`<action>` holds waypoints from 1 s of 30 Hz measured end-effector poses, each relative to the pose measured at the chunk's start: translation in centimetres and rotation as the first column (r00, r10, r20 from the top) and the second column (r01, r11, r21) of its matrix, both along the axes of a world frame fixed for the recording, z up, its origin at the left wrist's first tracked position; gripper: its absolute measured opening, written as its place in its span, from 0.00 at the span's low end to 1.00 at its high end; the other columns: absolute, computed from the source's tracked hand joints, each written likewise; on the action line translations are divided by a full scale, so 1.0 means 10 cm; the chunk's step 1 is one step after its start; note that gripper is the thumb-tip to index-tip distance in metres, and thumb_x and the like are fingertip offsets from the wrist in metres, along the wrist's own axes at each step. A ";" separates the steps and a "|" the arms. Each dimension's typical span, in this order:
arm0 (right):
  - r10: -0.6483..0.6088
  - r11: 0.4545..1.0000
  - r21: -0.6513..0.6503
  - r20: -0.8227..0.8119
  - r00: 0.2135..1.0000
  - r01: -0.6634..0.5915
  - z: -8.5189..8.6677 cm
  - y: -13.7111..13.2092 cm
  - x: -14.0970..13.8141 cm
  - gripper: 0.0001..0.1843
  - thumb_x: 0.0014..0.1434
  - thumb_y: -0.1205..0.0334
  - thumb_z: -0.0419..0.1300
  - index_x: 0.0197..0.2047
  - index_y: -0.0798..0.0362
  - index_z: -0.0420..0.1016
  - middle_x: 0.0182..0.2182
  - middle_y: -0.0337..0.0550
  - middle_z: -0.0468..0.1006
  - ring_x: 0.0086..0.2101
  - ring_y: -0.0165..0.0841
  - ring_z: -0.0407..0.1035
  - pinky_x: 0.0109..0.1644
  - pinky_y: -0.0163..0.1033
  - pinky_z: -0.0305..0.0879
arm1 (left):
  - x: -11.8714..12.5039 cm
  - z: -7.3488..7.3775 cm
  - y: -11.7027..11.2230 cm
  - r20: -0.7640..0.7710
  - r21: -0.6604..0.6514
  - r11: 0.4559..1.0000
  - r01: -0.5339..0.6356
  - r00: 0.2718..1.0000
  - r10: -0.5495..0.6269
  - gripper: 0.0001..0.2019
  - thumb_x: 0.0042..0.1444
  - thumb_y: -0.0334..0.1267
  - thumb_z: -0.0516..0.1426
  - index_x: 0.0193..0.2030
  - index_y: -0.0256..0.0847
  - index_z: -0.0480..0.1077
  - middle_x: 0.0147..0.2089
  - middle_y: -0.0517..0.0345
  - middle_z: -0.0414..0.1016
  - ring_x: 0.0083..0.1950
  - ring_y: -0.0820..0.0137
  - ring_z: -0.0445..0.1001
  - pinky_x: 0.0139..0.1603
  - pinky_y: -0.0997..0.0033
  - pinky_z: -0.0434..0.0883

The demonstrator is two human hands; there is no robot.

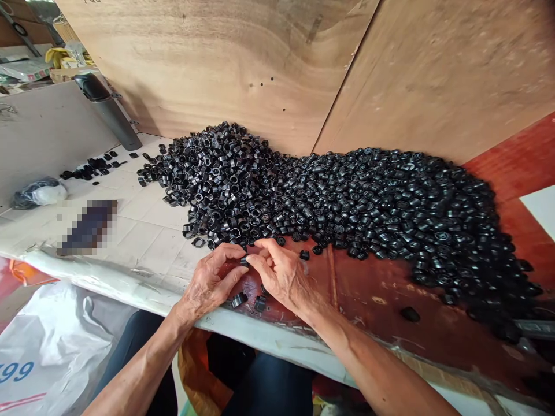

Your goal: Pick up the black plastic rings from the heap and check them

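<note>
Rings (217, 167) and caps (390, 208), all black, lie heaped along the table (359, 289) beyond the left hand (212, 277) and right hand (281, 271), which together pinch a small part (244, 260) near the front edge, above loose pieces (259, 303). A dark tube (117, 118) leans at far left; the tabletop is pale left, reddish-brown right, with wooden boards (217, 63) behind.

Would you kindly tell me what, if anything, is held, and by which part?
The left hand and right hand pinch a small black piece between them; where they grip it is too small to tell.
</note>
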State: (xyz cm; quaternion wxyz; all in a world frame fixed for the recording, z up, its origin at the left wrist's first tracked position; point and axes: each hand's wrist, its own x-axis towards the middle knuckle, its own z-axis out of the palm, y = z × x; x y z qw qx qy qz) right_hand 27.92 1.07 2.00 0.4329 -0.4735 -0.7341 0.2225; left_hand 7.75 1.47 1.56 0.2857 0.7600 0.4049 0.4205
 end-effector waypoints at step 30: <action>0.072 0.997 -0.030 -0.062 0.995 -0.074 0.06 0.01 0.02 0.06 0.69 0.62 0.59 0.41 0.50 0.77 0.29 0.39 0.79 0.28 0.32 0.73 0.36 0.35 0.69 | 0.01 0.00 -0.02 0.040 -0.062 0.998 -0.009 0.999 0.012 0.07 0.67 0.35 0.61 0.50 0.43 0.74 0.49 0.53 0.80 0.43 0.70 0.81 0.41 0.72 0.80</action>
